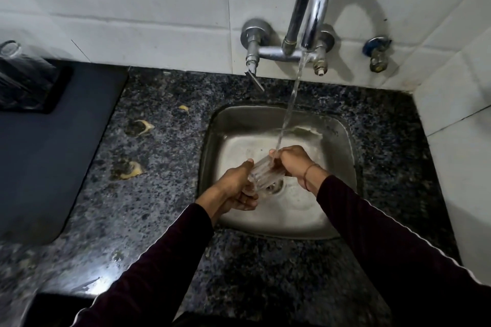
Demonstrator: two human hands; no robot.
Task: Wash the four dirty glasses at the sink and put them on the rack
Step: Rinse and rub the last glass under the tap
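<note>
A clear ribbed glass (265, 175) lies tilted over the steel sink (342, 141), held between both hands. My left hand (233, 188) grips its lower end with fingers curled round it. My right hand (289, 160) grips the upper end, right where the stream of water (291, 98) from the chrome tap (310, 2) lands. Another clear glass (12, 49) stands at the far left edge on a dark tray (57, 93); most of it is cut off by the frame.
Speckled dark granite counter (164, 194) surrounds the sink, with a few yellowish scraps (143, 126) on it left of the basin. A dark mat (47, 156) covers the left counter. White tiled walls close in behind and on the right, where a small valve (377, 53) sticks out.
</note>
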